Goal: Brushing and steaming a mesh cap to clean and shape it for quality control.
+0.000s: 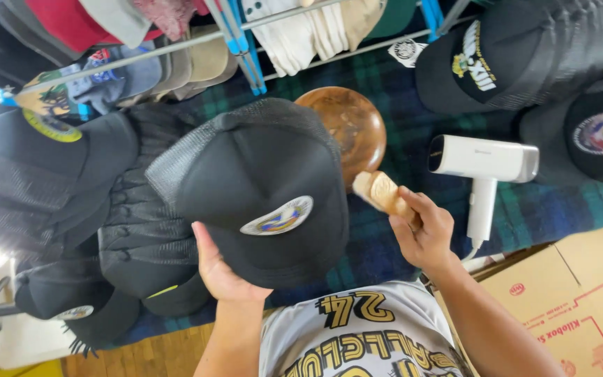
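1. The left hand (219,269) is spread under a black mesh-backed cap (259,185), palm up against the brim side, holding it with the crown toward the camera; an oval patch (278,216) sits on the cap's front.
2. The right hand (423,234) is closed around a small wooden brush (383,193), gripping it by its rear end, with the brush just beside the cap's right edge but apart from it.
3. Behind the cap and the brush lies a round wooden dome (350,124) on a dark green and blue plaid cloth (392,230).
4. A white handheld steamer (484,167) lies on the cloth, right of the right hand.
5. More black caps are piled at the left (43,181) and in the upper right (511,52).
6. A cardboard box (581,300) lies at the lower right.
7. A metal rack (246,42) hung with caps runs across the top.
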